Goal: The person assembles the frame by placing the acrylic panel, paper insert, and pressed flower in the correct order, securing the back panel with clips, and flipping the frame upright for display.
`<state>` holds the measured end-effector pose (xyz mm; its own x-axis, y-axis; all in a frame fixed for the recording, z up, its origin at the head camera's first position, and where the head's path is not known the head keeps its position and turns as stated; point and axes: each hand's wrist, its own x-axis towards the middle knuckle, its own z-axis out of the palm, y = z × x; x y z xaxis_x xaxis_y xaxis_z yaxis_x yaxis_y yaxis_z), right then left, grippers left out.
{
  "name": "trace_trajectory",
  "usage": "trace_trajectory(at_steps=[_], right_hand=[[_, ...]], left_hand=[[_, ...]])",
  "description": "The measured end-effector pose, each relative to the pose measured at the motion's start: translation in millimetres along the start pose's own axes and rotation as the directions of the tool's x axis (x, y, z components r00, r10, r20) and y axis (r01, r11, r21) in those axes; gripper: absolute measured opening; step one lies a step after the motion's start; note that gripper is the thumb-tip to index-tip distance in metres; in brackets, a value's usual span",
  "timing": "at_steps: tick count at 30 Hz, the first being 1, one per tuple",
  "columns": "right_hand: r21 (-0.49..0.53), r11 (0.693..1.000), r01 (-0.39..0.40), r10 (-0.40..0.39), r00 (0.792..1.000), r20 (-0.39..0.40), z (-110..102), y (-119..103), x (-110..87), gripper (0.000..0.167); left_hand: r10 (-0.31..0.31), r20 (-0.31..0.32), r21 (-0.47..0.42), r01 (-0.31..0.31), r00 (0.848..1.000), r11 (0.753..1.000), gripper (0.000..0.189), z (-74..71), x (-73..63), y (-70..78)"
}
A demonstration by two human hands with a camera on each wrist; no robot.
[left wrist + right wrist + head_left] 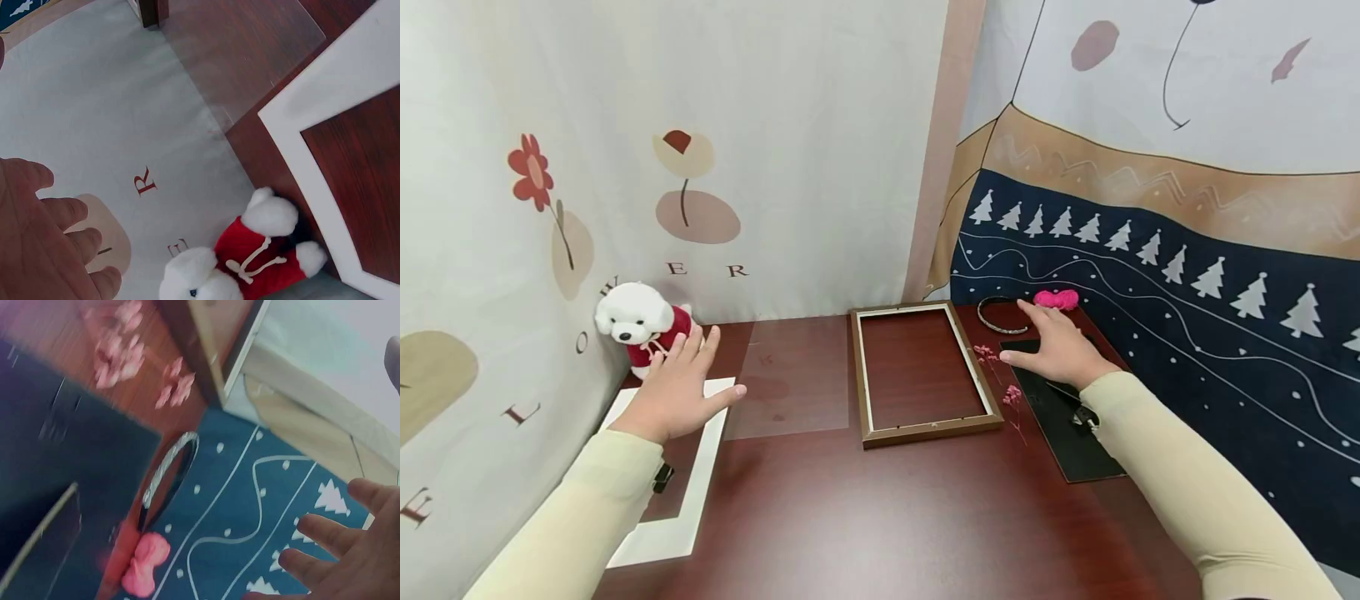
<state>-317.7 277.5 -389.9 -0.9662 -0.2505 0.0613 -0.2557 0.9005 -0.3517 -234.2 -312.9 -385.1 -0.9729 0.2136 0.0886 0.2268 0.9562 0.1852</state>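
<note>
My left hand (679, 387) is spread, palm down, above a white picture mat (711, 467) and holds nothing. Just behind it sits a white plush dog (638, 312) in a red top, also seen in the left wrist view. My right hand (1056, 346) has its fingers extended over a black backing board (1075, 442) with a stand flap, and it too is without anything in its grasp. Between the hands lies a wooden picture frame (932, 433), with the tabletop showing through it. A clear sheet (797, 379) lies flat left of the frame.
Pink flower sprigs (1012, 396) lie between the frame and the backing board. Behind the right hand are a dark headband (1000, 329) with a silvery band and a bright pink bundle (1056, 299). Printed cloth walls (820, 167) border the brown table (880, 517) at the back and sides.
</note>
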Motion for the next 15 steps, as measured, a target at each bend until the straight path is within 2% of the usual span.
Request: trace_trajectory(at_steps=[2,5,9,15], right_hand=[[0.061,0.998,0.009,-0.008,1.000,-0.009,4.7,-6.4,1.4,0.111],[0.152,0.988,0.020,-0.016,1.000,-0.027,12.4,-17.1,4.4,0.106],[0.254,0.967,0.026,-0.017,0.999,-0.040,23.8,-30.4,9.7,0.098],[0.427,0.904,0.004,0.001,1.000,-0.012,40.1,-53.3,16.4,0.090]], left_hand=[[0.004,0.008,-0.049,-0.004,1.000,0.999,0.107,1.4,0.8,-1.4],[0.003,0.022,-0.178,0.001,1.000,0.984,0.104,3.0,1.7,-3.4],[-0.010,0.058,-0.336,0.029,0.998,0.941,0.101,4.3,2.0,-5.0],[-0.045,0.080,-0.451,0.076,0.996,0.889,0.091,6.5,0.2,-4.0]])
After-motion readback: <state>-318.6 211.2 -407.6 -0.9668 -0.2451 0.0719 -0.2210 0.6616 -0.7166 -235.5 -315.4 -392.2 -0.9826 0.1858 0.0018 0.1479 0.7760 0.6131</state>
